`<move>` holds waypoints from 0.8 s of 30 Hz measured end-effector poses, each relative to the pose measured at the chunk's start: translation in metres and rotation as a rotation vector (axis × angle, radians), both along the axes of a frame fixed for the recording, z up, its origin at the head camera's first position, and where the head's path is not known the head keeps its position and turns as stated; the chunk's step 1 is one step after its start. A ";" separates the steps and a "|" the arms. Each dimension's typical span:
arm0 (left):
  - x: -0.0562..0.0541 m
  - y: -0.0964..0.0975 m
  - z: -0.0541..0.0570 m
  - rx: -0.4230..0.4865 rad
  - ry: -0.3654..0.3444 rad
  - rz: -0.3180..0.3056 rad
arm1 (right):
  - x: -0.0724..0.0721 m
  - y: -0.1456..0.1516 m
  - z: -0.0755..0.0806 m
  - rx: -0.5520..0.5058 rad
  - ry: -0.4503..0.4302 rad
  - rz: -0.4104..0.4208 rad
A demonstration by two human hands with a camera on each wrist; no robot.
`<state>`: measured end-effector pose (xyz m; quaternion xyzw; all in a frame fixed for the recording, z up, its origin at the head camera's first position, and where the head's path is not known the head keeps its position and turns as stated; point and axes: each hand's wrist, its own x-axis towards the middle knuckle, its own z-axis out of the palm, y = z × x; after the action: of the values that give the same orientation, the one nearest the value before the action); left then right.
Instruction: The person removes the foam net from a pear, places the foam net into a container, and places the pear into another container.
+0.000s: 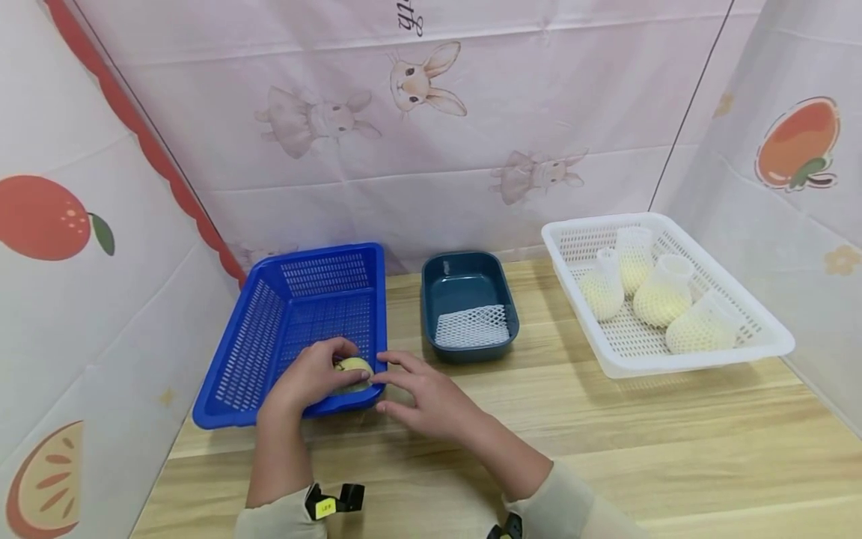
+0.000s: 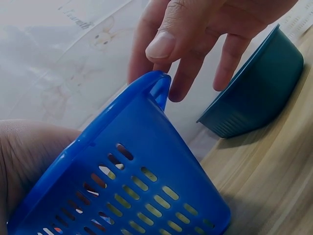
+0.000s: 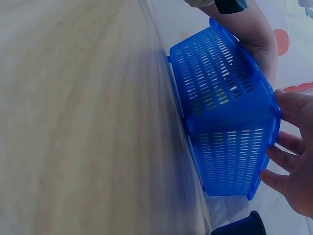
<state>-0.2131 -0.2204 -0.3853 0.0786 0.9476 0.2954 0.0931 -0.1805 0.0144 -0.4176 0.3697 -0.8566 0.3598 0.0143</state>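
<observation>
My left hand [image 1: 311, 378] reaches over the near rim into the blue basket [image 1: 232, 359] and grips a round yellow-green fruit [image 1: 354, 365] low in its near right corner. The fruit's lower part is hidden by the thumb and the rim. Patches of pale green show through the basket's slots in the left wrist view. At that same corner is my right hand [image 1: 431, 397], its fingers loosely spread with tips right at the blue rim and nothing held. The right wrist view shows these fingers [image 3: 283, 159] along the rim.
A dark teal tray [image 1: 438, 284] right of the basket holds a white foam net sleeve [image 1: 473, 327]. Farther right, a white basket [image 1: 609, 358] contains several pale yellow fruits in foam nets [image 1: 663, 293]. Printed cloth walls [image 1: 323, 202] bound the wooden table [image 1: 539, 419].
</observation>
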 end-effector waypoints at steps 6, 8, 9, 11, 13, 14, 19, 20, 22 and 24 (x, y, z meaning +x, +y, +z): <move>0.002 0.001 0.002 0.014 0.000 -0.004 | 0.001 0.004 0.003 -0.005 -0.009 -0.008; 0.002 0.001 0.002 0.019 -0.004 0.000 | 0.001 0.007 0.004 -0.011 -0.012 -0.023; 0.002 0.002 0.002 0.022 -0.010 0.007 | 0.001 0.008 0.004 -0.013 -0.012 -0.030; 0.002 0.002 0.002 0.032 -0.020 0.012 | 0.000 0.012 0.005 -0.022 -0.013 -0.044; 0.002 0.003 0.003 0.041 -0.026 0.019 | -0.001 0.018 0.005 -0.029 -0.006 -0.058; 0.002 0.004 0.003 0.044 -0.029 0.023 | -0.002 0.021 0.005 -0.033 -0.002 -0.067; 0.002 0.006 0.005 0.054 -0.014 0.038 | -0.007 0.040 0.003 -0.053 0.025 -0.129; 0.001 0.007 0.005 0.053 -0.004 0.041 | -0.008 0.044 0.002 -0.056 0.033 -0.142; 0.001 0.008 0.006 0.059 0.020 0.051 | -0.011 0.052 0.001 -0.067 0.058 -0.161; 0.000 0.010 0.007 0.067 0.056 0.069 | -0.013 0.062 0.001 -0.081 0.087 -0.173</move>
<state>-0.2128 -0.2109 -0.3781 0.0572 0.9416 0.3276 0.0534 -0.1939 0.0764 -0.4163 0.3084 -0.8687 0.3751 0.0974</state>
